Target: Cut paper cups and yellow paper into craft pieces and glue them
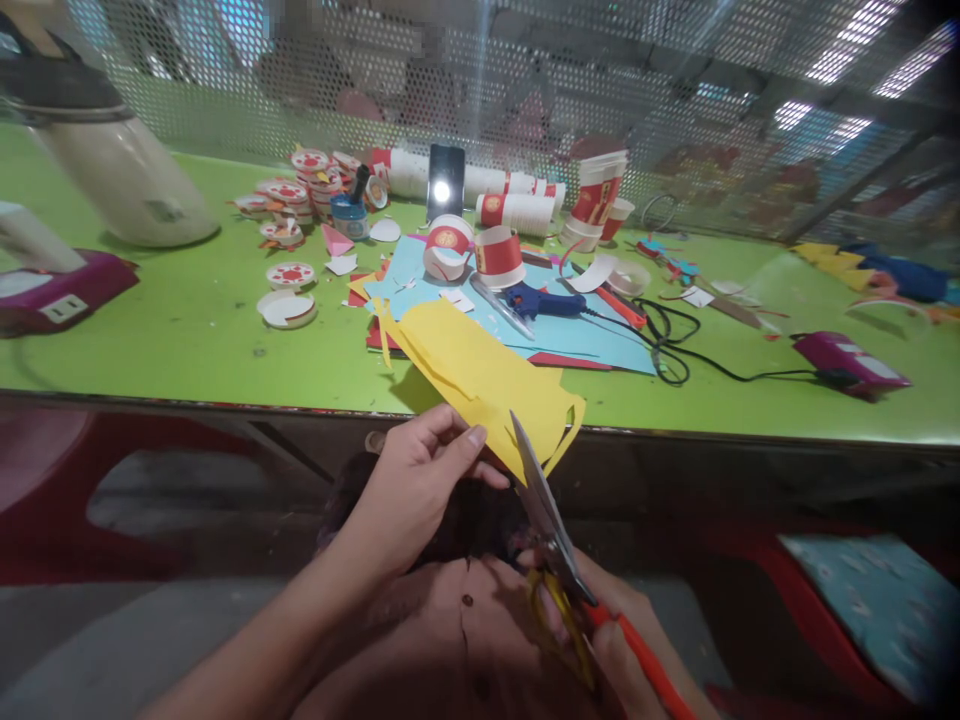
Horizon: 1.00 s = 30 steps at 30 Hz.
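My left hand [424, 475] pinches the near edge of a yellow paper sheet [487, 365] between thumb and fingers. The sheet is held over the table's front edge, with narrow strips curling off its left and right ends. In my right hand [615, 620] is a pair of scissors [547, 520] with one orange and one yellow handle. Their blades point up and away from me, and the tips lie at the sheet's lower right edge. How far the blades are parted is hard to make out.
Beyond the sheet, a blue glue gun [544, 302] and cut paper cups [499, 257] rest on light-blue paper [630, 350]. A black cord [735, 370] runs right to a purple power strip [851, 362]. A lit phone [447, 180] leans on stacked cups. A large kettle [127, 170] stands left.
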Available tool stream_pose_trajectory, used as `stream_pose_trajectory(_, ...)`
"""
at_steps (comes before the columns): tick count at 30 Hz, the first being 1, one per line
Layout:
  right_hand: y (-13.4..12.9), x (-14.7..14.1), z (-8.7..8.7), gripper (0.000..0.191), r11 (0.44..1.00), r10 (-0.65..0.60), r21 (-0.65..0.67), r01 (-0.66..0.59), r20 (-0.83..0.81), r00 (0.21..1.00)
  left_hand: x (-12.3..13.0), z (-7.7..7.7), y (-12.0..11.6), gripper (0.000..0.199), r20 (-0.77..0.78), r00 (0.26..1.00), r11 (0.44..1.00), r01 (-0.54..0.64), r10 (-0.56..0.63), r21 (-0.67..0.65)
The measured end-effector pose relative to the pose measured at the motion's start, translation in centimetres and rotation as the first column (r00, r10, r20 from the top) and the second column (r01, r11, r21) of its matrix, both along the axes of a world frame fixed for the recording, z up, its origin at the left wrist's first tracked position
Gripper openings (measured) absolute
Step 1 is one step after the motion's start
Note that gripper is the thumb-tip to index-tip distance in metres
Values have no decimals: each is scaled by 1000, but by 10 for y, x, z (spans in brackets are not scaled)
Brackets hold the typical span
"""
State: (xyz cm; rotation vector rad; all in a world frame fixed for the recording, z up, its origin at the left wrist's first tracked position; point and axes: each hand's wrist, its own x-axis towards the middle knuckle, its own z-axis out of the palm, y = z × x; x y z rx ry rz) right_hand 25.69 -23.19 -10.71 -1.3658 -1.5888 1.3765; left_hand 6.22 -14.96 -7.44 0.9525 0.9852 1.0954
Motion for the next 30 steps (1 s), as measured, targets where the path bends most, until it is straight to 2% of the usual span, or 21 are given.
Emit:
stream_pose_trajectory(4,0,-1,2,70,1000,-1,21,1,3,1000,0,2,0,16,-8,1000,1000,-1,1,-3)
stream_pose_trajectory(9,0,0,4,63,995,-5,96,-4,95,995,-1,3,0,15,-32,999,1000,-11,11,-2)
stream_pose_trajectory(12,-1,1,2,57,995,0,98,-12,118,993,-2,3,1,14,-23,1000,1000,0,0,16)
stream_pose_trajectory(18,-1,4,-3,71,999,9,35,-11,57,998,-5,3,4,13,-60,997,998,44,-41,43)
stream_pose_trajectory(23,-1,4,-3,68,1000,6,4,-7,42,999,-6,6,4,13,-148,988,996,54,-43,72)
stream_pose_trajectory(30,0,0,-5,65,1000,28,5,-28,-59,998,-7,7,4,13,-165,985,994,66,-51,91)
